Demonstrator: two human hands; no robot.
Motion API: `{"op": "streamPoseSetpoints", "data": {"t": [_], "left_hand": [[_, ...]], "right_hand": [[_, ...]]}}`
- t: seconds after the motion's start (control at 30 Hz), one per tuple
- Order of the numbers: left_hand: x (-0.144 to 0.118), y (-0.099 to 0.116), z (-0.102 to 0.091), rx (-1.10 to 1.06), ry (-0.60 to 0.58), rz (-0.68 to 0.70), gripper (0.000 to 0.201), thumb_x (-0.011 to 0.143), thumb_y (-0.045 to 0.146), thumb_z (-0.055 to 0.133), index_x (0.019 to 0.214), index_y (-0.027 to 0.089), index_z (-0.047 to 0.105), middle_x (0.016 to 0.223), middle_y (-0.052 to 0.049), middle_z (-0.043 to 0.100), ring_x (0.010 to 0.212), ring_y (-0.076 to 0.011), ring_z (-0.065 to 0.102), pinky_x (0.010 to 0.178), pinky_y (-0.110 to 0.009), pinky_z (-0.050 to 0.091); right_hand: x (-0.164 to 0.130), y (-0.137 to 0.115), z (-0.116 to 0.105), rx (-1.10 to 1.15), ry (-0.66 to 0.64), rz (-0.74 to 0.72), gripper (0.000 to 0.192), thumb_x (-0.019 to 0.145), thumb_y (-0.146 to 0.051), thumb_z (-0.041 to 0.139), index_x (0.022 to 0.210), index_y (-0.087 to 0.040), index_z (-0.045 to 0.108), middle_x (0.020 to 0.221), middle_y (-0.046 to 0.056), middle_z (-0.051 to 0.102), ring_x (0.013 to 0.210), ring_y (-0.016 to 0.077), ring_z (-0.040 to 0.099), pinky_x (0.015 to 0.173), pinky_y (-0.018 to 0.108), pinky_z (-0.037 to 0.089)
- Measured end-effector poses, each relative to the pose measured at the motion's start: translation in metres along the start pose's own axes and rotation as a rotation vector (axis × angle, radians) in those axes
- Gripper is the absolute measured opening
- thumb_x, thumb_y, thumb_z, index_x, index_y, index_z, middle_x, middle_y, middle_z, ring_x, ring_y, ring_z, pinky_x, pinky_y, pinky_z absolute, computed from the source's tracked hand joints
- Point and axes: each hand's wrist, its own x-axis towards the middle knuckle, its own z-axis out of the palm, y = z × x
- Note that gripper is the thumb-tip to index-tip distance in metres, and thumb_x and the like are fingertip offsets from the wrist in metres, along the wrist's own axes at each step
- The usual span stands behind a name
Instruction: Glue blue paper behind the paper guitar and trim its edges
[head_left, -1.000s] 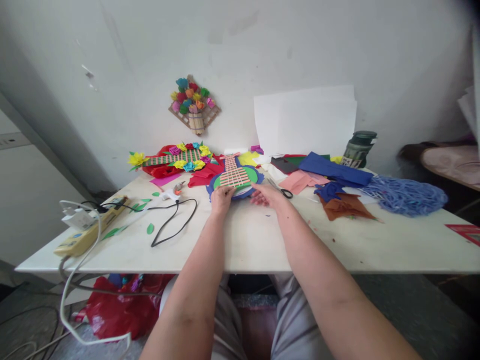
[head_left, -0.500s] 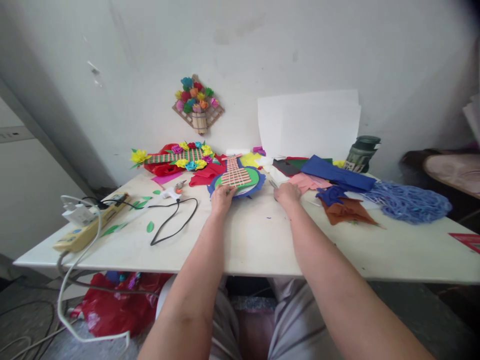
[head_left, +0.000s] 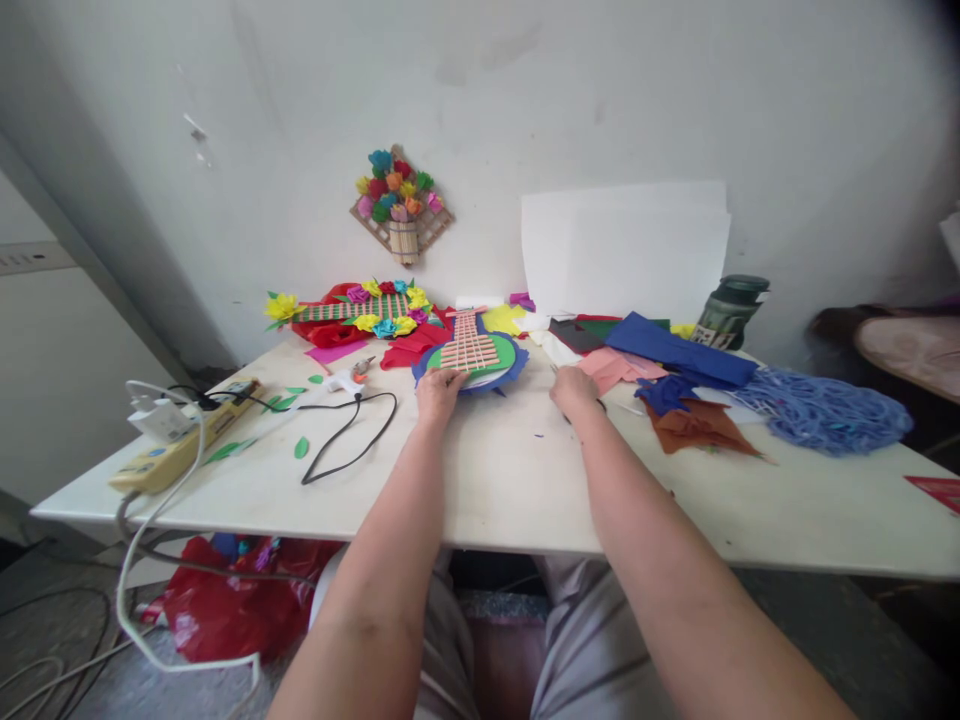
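Observation:
A guitar-shaped paper craft [head_left: 504, 352] lies at the middle of the table, green with a blue paper fringe and a lattice of pinkish sticks. My left hand [head_left: 438, 394] pinches its near left edge between thumb and fingers. To the right, and apart from the craft, my right hand [head_left: 576, 392] is closed around scissors [head_left: 601, 405]; their metal tip pokes out ahead of the fingers and a dark handle shows behind. A tiny blue scrap [head_left: 538, 436] lies on the tabletop between my forearms.
At left are a glue gun [head_left: 346, 383] with its black cord, green paper leaves [head_left: 301, 447] and a power strip [head_left: 157, 462]. Behind stands a flowered craft [head_left: 352, 310]. Coloured paper [head_left: 679, 350], blue yarn [head_left: 840, 408] and a dark bottle [head_left: 731, 312] occupy the right.
My right hand has shifted slightly and turned, so the scissors' handle now shows behind it. My left hand keeps hold of the craft's edge. The view has moved a little.

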Motion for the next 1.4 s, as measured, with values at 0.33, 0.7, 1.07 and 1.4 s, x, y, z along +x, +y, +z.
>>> {"op": "streamPoseSetpoints", "data": {"t": [0.33, 0.7, 1.07, 1.4], "left_hand": [[0.003, -0.002, -0.010, -0.013, -0.042, 0.015, 0.024, 0.077, 0.040, 0.061, 0.076, 0.020, 0.074, 0.075, -0.004, 0.067, 0.075, -0.0173, 0.060, 0.071, -0.026, 0.043], [0.001, -0.004, -0.012, -0.321, -0.096, 0.019, 0.031, 0.073, 0.042, 0.059, 0.059, 0.014, 0.063, 0.055, 0.002, 0.053, 0.058, -0.0110, 0.048, 0.054, -0.022, 0.033], [0.000, -0.002, -0.014, -0.421, -0.137, -0.018, 0.035, 0.069, 0.044, 0.060, 0.052, 0.014, 0.056, 0.048, 0.005, 0.040, 0.050, -0.0077, 0.034, 0.049, -0.022, 0.026], [0.000, -0.001, -0.014, -0.421, -0.144, -0.056, 0.032, 0.067, 0.043, 0.060, 0.054, 0.014, 0.058, 0.047, 0.005, 0.042, 0.048, -0.0076, 0.035, 0.048, -0.022, 0.026]], "right_hand": [[0.008, 0.002, 0.003, 0.377, 0.291, -0.303, 0.035, 0.080, -0.014, 0.049, 0.111, -0.015, 0.065, 0.107, 0.011, 0.066, 0.099, 0.0221, 0.060, 0.084, 0.029, 0.044], [-0.022, -0.015, -0.016, 0.723, -0.275, -0.781, 0.032, 0.072, -0.026, 0.063, 0.101, -0.017, 0.071, 0.092, 0.006, 0.070, 0.079, 0.0161, 0.061, 0.073, 0.028, 0.047], [-0.037, -0.034, -0.020, 0.266, -0.234, -0.728, 0.030, 0.068, -0.019, 0.066, 0.097, -0.016, 0.070, 0.079, 0.003, 0.068, 0.069, 0.0135, 0.059, 0.061, 0.022, 0.041], [-0.038, -0.043, -0.010, 0.181, -0.005, -0.669, 0.018, 0.073, -0.025, 0.066, 0.091, -0.023, 0.071, 0.081, 0.000, 0.071, 0.078, 0.0158, 0.063, 0.065, 0.024, 0.041]]}}
